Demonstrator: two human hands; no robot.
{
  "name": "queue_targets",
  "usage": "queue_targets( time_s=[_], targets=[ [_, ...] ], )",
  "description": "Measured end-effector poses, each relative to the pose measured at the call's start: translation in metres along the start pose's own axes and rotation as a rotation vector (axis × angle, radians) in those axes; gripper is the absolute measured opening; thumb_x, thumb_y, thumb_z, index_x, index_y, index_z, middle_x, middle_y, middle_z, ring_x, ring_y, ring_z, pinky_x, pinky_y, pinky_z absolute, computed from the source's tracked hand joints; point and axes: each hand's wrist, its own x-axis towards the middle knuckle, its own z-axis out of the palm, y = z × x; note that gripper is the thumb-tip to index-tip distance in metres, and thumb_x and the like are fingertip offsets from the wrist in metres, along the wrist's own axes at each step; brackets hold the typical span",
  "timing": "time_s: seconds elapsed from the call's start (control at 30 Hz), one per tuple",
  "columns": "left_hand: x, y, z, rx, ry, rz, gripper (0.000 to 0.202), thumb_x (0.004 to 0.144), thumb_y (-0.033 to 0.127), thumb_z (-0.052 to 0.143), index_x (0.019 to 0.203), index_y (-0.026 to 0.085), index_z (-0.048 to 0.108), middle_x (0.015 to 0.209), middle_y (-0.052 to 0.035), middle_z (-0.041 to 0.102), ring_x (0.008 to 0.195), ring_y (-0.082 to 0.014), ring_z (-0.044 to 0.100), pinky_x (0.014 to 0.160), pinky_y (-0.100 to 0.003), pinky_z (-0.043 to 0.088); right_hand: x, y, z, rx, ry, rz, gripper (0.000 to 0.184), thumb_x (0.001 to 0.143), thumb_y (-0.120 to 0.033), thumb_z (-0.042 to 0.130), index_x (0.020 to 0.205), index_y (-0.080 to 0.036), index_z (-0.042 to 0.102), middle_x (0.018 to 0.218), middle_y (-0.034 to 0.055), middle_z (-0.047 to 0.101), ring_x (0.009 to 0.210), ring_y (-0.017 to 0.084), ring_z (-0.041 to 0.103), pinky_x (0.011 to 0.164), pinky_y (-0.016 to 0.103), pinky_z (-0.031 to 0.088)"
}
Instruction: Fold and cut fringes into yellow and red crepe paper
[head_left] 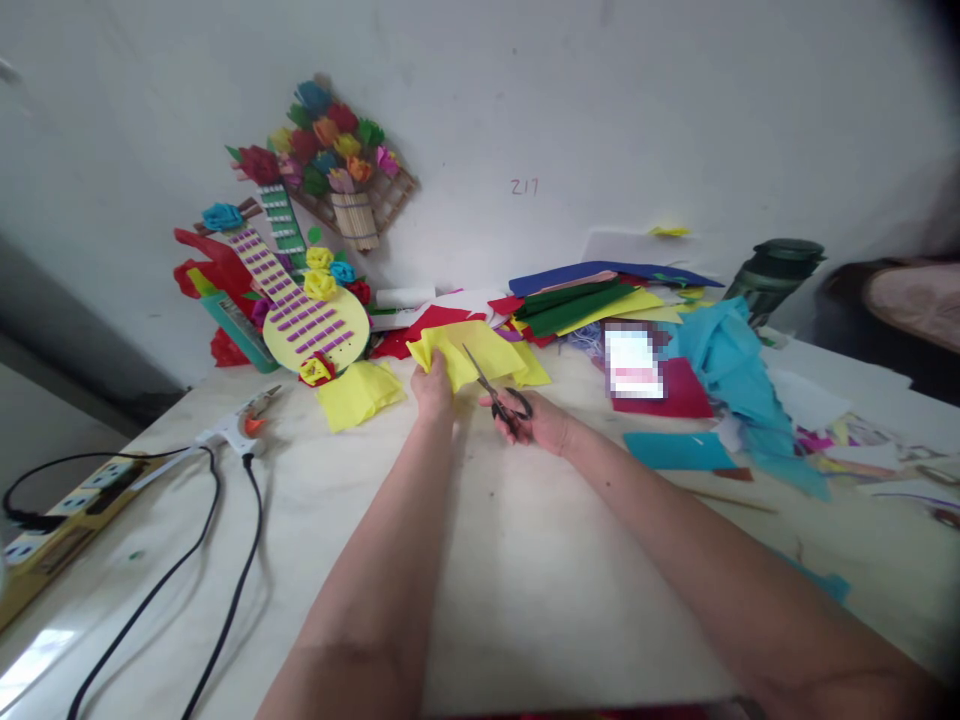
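My left hand grips a sheet of yellow crepe paper by its left part, lifted off the table. A pair of scissors with dark handles is in my right hand, fingers around the handle loops. Their blades point up and left, against or just in front of the yellow paper; I cannot tell whether they are cutting it. Another folded yellow piece lies to the left of my left hand.
A white glue gun with a black cord lies left, near a yellow power strip. A paper-flower guitar craft leans at the back. Coloured sheets, blue crepe paper and a dark bottle stand or lie right.
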Motion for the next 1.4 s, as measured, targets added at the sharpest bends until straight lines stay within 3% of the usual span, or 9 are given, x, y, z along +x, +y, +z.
queue_targets(
  time_s=[0.93, 1.23, 1.4],
  targets=[
    [-0.0011, 0.0033, 0.0001, -0.007, 0.05, -0.03, 0.026, 0.07, 0.038, 0.059, 0.084, 0.017, 0.057, 0.081, -0.0062, 0.063, 0.073, -0.0158, 0.062, 0.065, -0.026, 0.048, -0.005, -0.0055, 0.0053, -0.014, 0.018, 0.035, 0.044, 0.072, -0.051, 0.053, 0.097, -0.016, 0.058, 0.055, -0.0034, 0.049, 0.04, 0.004, 0.041, 0.034, 0.018, 0.02],
    [-0.0039, 0.0067, 0.001, -0.024, 0.038, -0.041, 0.023, 0.073, 0.036, 0.057, 0.086, 0.017, 0.057, 0.087, -0.0072, 0.063, 0.076, -0.0156, 0.062, 0.066, -0.025, 0.048, -0.0034, -0.002, 0.0044, -0.012, 0.019, 0.011, 0.048, 0.068, -0.052, 0.057, 0.098, -0.015, 0.057, 0.055, -0.004, 0.048, 0.04, 0.004, 0.04, 0.035, 0.017, 0.019],
    [-0.005, 0.0085, -0.0003, 0.004, 0.047, -0.044, 0.025, 0.072, 0.038, 0.057, 0.086, 0.017, 0.057, 0.085, -0.0073, 0.063, 0.076, -0.0164, 0.062, 0.065, -0.027, 0.048, -0.0013, -0.0015, 0.0042, -0.034, 0.017, 0.013, 0.042, 0.068, -0.052, 0.057, 0.089, -0.015, 0.057, 0.053, -0.0047, 0.047, 0.039, 0.004, 0.039, 0.034, 0.017, 0.019]
  ],
)
